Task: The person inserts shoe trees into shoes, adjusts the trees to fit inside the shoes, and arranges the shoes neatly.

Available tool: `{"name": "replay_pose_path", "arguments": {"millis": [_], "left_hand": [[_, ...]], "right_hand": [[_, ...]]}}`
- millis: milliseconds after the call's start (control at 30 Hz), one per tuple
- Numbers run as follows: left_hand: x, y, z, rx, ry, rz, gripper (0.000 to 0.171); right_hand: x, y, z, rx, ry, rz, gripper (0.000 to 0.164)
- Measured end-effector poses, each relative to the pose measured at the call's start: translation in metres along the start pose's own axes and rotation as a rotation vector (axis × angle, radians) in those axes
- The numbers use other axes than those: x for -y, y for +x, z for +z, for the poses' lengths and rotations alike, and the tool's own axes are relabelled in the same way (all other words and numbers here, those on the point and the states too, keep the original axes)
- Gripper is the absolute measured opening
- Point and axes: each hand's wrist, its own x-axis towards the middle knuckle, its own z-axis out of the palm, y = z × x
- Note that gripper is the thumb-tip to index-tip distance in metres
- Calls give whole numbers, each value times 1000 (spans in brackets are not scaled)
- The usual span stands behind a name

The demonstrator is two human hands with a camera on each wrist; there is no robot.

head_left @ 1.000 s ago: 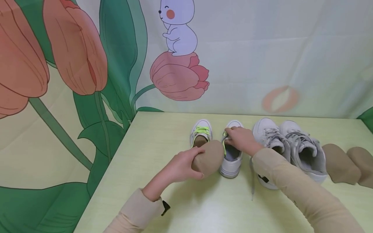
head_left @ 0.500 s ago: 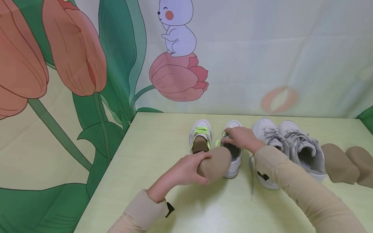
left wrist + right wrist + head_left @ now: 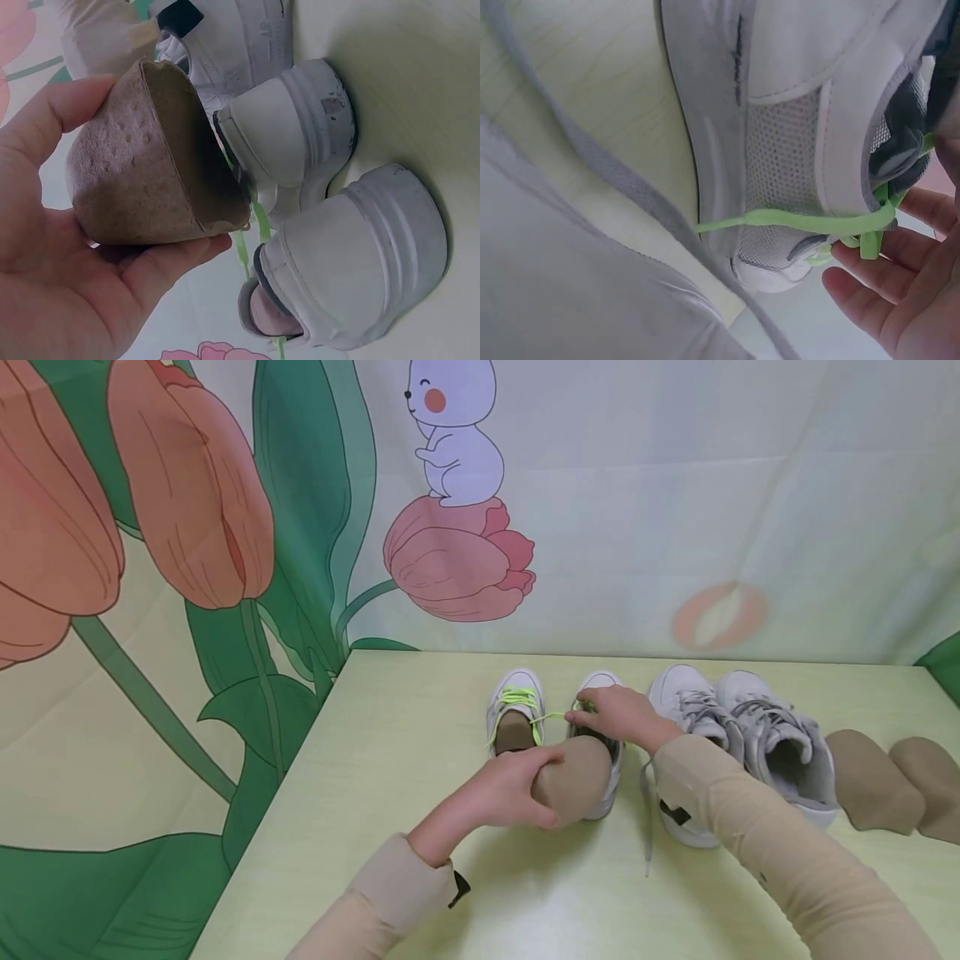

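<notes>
1. Behind the table, a fabric backdrop point(image 3: 622, 527) is seen, printed with tulips and a white animal.
2. All the footwear is borne by a pale yellow table point(image 3: 405, 743).
3. Two larger grey-laced shoes point(image 3: 821, 785) are set side by side, nearest the right sleeve point(image 3: 720, 802).
4. To their left, two smaller shoes are placed apart: an inner shoe point(image 3: 784, 142) beside the larger pair, and an outer shoe point(image 3: 517, 679) with brown filling in its opening.
5. By the left hand point(image 3: 513, 789), a brown insert point(image 3: 576, 777) is gripped between thumb and fingers, over the heel end of the inner shoe; whether the two touch cannot be told.
6. By the right hand point(image 3: 622, 717), the tongue point(image 3: 900, 146) of the inner shoe is pinched.
7. Two loose inserts point(image 3: 873, 781) are laid at the far right.
8. Beside the right fingers, a green lace point(image 3: 810, 220) is draped across the inner shoe.
</notes>
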Motion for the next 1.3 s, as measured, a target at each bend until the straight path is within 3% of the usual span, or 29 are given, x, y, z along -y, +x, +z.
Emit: {"name": "replay_pose_path", "arguments": {"millis": [367, 600, 867, 1300], "left_hand": [[-10, 15, 2, -23, 112, 11, 74], [-15, 18, 2, -23, 143, -13, 78], [-14, 19, 7, -37, 138, -17, 84], [-10, 15, 8, -44, 81, -16, 88]], "right_hand": [[-5, -2, -3, -38, 57, -43, 35], [-7, -6, -10, 35, 66, -17, 41], [-13, -7, -10, 173, 97, -11, 59], [-14, -14, 2, 173, 64, -1, 69]]}}
